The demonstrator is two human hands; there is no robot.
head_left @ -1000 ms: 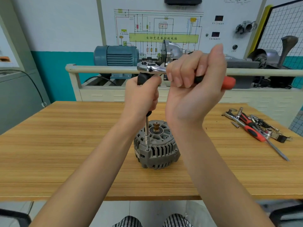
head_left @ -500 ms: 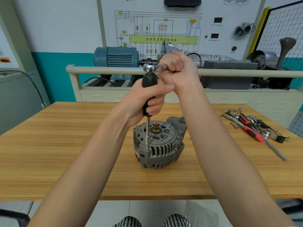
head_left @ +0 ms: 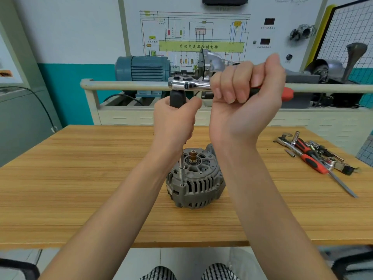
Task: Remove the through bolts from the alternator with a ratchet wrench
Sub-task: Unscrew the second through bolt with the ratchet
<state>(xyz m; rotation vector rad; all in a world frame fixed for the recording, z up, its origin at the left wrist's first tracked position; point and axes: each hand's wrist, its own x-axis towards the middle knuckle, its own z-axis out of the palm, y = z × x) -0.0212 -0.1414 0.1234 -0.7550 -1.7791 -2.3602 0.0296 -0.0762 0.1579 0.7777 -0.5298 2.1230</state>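
At table centre, item one: alternator [head_left: 194, 178], standing on its end on the wooden table [head_left: 80, 188], shaft up, directly below my two hands.

Item two: ratchet [head_left: 189, 84]. Its chrome head sits high above the alternator; its handle runs level and out to my right, the red end [head_left: 287, 93] showing past my fist. Long axis: roughly horizontal, left to right across the view.

Item three: extension [head_left: 182, 168]. A thin steel shaft drops nearly straight down from under my left hand to the near-left rim of the alternator, where its tip sits on what I judge to be a through bolt; the bolt head itself is hidden under the tip. Long axis: near vertical, square to the ratchet handle.

Item four: left hand [head_left: 174, 123]. Fingers are curled round the black grip [head_left: 177, 99] just beneath the ratchet head, steadying the column. It is the nearer hand to the bolt.

Item five: right hand [head_left: 245, 98]. Fingers and thumb are wrapped tight round the ratchet handle, palm toward me, well above and to the right of the bolt.

Item six: spare tools [head_left: 314, 156], well apart at the table's right end.

Judgement: the next swing turns on keeping the vertical column plumb over the bolt while the right hand sweeps the handle level.
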